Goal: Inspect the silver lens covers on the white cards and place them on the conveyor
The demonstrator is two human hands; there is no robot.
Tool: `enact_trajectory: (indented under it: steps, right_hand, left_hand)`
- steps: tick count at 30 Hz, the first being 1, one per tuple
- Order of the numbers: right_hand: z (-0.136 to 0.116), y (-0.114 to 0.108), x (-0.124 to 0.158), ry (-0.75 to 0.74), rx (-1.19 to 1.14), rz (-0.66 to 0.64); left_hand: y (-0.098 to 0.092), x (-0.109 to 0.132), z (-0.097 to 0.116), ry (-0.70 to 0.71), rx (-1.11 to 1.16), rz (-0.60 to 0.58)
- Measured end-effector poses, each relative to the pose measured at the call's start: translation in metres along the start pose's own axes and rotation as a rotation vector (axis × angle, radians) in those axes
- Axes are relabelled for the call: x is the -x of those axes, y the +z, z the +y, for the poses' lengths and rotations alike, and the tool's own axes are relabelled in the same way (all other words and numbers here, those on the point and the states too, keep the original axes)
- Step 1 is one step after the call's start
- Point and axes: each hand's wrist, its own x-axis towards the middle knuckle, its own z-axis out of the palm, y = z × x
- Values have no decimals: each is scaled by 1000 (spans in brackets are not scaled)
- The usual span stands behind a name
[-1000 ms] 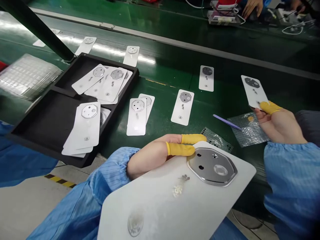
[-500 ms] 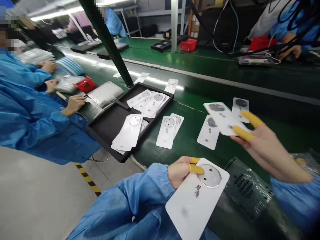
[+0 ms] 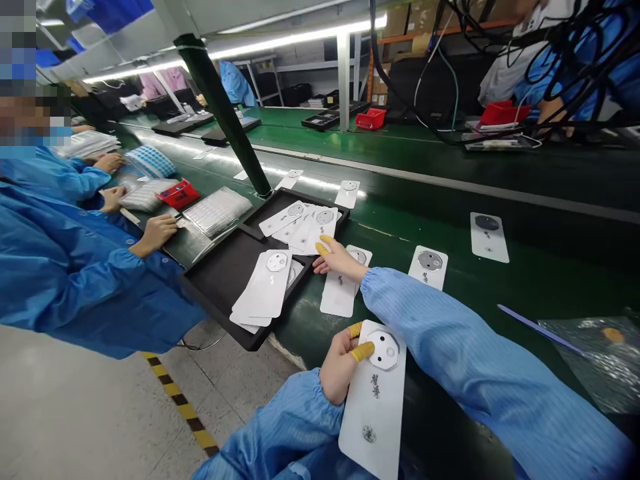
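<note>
My left hand (image 3: pixel 344 363), with yellow finger cots, grips a white back panel (image 3: pixel 376 400) by its side, thumb on the octagonal camera ring. My right hand (image 3: pixel 334 257) is stretched out to the left over the belt to the black tray (image 3: pixel 220 277). Its cotted fingertips pinch the near edge of a white panel (image 3: pixel 321 227) that lies on the stack in the tray's far compartment. Another stack of panels (image 3: pixel 265 287) fills the near compartment.
More white panels lie on the green belt: (image 3: pixel 340 297), (image 3: pixel 429 267), (image 3: pixel 489 237), (image 3: pixel 347 193). A purple stick (image 3: pixel 530 323) and a plastic bag (image 3: pixel 595 353) lie at right. A co-worker in blue (image 3: pixel 75 267) works at left behind the tray. A green post (image 3: pixel 225 113) rises behind it.
My right hand has carried a white panel from the right side of the belt leftward to the tray's far compartment. The view has lifted and pulled back. My left hand keeps its panel.
</note>
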Motion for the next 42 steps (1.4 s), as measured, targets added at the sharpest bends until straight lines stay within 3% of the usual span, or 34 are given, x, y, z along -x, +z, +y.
enact_trajectory:
  steps: [3,7,9,12,15,19,22,26,29,32,36,40,42]
  right_hand:
    - [3,-17,9,-28,103,-116]
    - [-1,-63,47,-99,197,-53]
    - [2,-90,83,-199,311,81]
    - [21,-131,156,-291,564,411]
    - [57,-164,234,-152,892,694]
    - [107,-191,297,-18,1088,775]
    - [130,-203,303,6,1105,778]
    - [141,-225,279,14,1080,757]
    - [137,-240,268,21,1033,763]
    - [120,-234,270,33,975,827]
    - [96,-181,282,33,782,774]
    - [92,-108,287,-34,880,367]
    - [96,-83,286,-27,899,218]
  left_hand:
    - [-7,-5,-1,23,-129,11]
    - [-7,-15,1,49,-364,-84]
    - [-4,-21,3,21,-490,-164]
    - [3,-31,5,-18,-730,-277]
    - [11,-42,3,11,-965,-416]
    - [21,-57,2,81,-1211,-592]
    - [26,-59,8,138,-1463,-616]
    - [24,-39,17,479,-1708,-543]
    - [13,-18,11,677,-1818,-522]
    - [-3,-8,-7,832,-1798,-524]
    - [-19,-12,-28,1001,-1684,-474]
    - [-22,-15,-30,987,-1646,-465]
    - [-20,-16,-29,975,-1632,-448]
